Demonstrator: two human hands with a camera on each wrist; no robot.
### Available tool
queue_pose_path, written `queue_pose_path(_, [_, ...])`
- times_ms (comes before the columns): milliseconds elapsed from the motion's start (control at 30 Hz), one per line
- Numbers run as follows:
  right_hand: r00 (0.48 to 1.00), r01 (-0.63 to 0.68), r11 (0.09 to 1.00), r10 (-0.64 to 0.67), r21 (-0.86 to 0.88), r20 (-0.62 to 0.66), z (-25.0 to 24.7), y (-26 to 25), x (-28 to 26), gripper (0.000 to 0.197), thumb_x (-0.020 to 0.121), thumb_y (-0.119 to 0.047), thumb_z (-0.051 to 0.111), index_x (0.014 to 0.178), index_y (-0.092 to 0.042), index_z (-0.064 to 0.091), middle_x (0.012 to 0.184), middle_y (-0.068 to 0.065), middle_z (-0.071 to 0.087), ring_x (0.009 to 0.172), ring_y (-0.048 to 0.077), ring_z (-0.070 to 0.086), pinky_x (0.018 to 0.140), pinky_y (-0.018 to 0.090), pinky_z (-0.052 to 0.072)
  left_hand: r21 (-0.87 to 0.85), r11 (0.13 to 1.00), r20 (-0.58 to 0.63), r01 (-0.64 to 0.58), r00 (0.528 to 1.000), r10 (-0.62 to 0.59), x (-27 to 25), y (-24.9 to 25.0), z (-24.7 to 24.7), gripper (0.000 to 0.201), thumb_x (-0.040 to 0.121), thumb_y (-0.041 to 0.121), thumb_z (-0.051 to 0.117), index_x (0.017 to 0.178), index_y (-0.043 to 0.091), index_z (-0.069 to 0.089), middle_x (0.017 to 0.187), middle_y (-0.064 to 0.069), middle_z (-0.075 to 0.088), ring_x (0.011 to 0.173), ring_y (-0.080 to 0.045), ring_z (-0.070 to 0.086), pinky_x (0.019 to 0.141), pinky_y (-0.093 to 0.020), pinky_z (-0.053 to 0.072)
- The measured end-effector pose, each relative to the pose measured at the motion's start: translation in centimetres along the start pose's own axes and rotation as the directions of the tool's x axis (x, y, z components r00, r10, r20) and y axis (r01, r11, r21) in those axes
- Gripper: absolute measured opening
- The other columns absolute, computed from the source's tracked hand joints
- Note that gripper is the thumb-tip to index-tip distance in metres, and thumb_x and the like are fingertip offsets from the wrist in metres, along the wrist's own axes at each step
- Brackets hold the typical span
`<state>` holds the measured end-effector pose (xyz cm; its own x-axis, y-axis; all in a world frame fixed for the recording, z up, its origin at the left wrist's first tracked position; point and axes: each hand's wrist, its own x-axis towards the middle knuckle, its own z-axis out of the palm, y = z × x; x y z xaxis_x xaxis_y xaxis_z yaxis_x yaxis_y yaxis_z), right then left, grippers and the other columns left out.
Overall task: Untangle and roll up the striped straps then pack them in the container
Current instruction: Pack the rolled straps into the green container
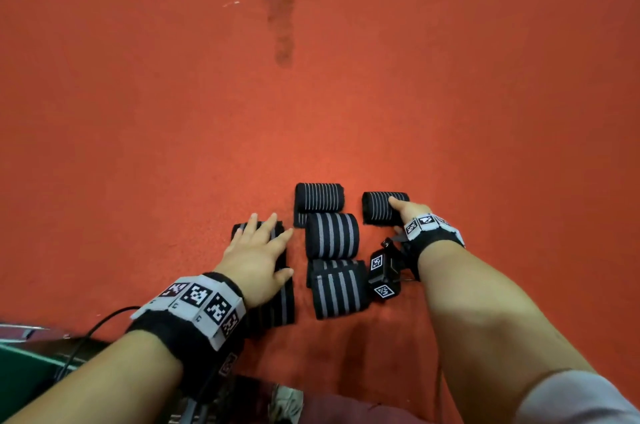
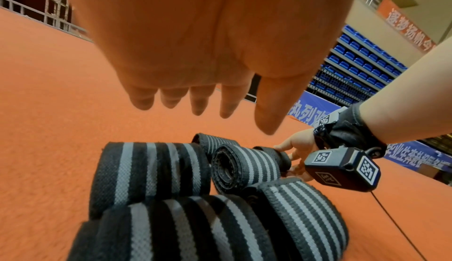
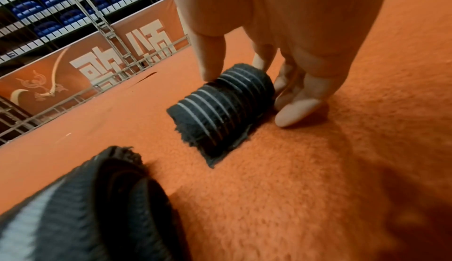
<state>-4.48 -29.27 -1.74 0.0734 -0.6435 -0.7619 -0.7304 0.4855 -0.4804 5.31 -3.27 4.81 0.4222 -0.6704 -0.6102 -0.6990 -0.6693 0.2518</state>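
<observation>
Several black straps with grey stripes lie rolled up in a cluster on the orange floor. My right hand (image 1: 412, 212) holds the far-right thin-striped roll (image 1: 379, 209) (image 3: 220, 108). The thumb (image 3: 210, 62) lies on its top and the other fingers (image 3: 296, 108) stand against its right end. My left hand (image 1: 258, 250) (image 2: 195, 52) hovers flat, fingers spread and straight, over two wide-striped rolls (image 1: 277, 306) (image 2: 149, 170) at the left. Between the hands lie a thin-striped roll (image 1: 319, 196), a wide-striped roll (image 1: 331, 236) and another (image 1: 337, 288) nearer me.
A green-edged box (image 1: 20, 364) shows partly at the bottom left, with a black cable (image 1: 104, 319) running by it. The right wrist camera (image 1: 382, 273) hangs beside the front roll. A dark stain (image 1: 280, 25) marks the floor ahead. Railings and blue seats stand far off.
</observation>
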Motion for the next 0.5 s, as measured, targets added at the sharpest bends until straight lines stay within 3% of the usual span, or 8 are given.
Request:
queue_pose_path(133, [0.998, -0.046, 0.994, 0.042, 0.102, 0.043, -0.1, 0.0, 0.1, 0.026, 0.084, -0.027, 0.069, 0.092, -0.008, 0.054, 0.1, 0.01, 0.058, 0.061, 0.015, 0.052, 0.032, 0.025, 0.046, -0.014, 1.0, -0.002, 0.002, 1.0, -0.003, 0.0, -0.2, -0.6, 0.064, 0.096, 0.041, 0.042, 0.15, 0.029, 0.01, 0.157, -0.001, -0.014, 0.143, -0.026, -0.018, 0.117, -0.038, -0.005])
queue_pose_path(267, [1.0, -0.013, 0.982, 0.012, 0.187, 0.004, -0.4, -0.2, -1.1, 0.041, 0.08, -0.022, 0.073, 0.112, -0.007, 0.053, 0.111, 0.013, 0.058, 0.076, 0.023, 0.056, 0.034, 0.02, 0.047, -0.032, 0.999, -0.029, -0.004, 1.0, 0.003, -1.2, -0.9, -1.0, 0.065, 0.096, 0.041, 0.042, 0.15, 0.03, 0.008, 0.157, 0.0, -0.014, 0.143, -0.025, -0.019, 0.117, -0.038, -0.004])
queue_pose_path(400, [0.994, 0.006, 0.958, -0.037, 0.287, 0.103, -1.1, -0.2, -4.6, 0.012, 0.086, -0.017, 0.065, 0.089, -0.013, 0.054, 0.108, 0.01, 0.053, 0.094, 0.023, 0.054, 0.04, 0.022, 0.052, -0.039, 0.999, -0.077, -0.009, 0.997, 0.006, -3.9, -2.3, -1.3, 0.069, 0.096, 0.042, 0.042, 0.15, 0.029, 0.0, 0.157, 0.0, -0.014, 0.144, -0.025, -0.018, 0.117, -0.038, -0.004])
queue_pose_path(500, [0.985, 0.065, 0.936, -0.116, 0.345, 0.129, -1.1, 0.2, -8.7, 0.017, 0.086, -0.017, 0.065, 0.097, -0.011, 0.053, 0.105, 0.012, 0.056, 0.096, 0.024, 0.057, 0.05, 0.026, 0.055, -0.046, 0.999, -0.128, -0.028, 0.991, 0.022, -7.2, -3.8, -1.5, 0.074, 0.095, 0.042, 0.042, 0.149, 0.029, -0.006, 0.157, 0.001, -0.015, 0.144, -0.024, -0.017, 0.117, -0.038, -0.003])
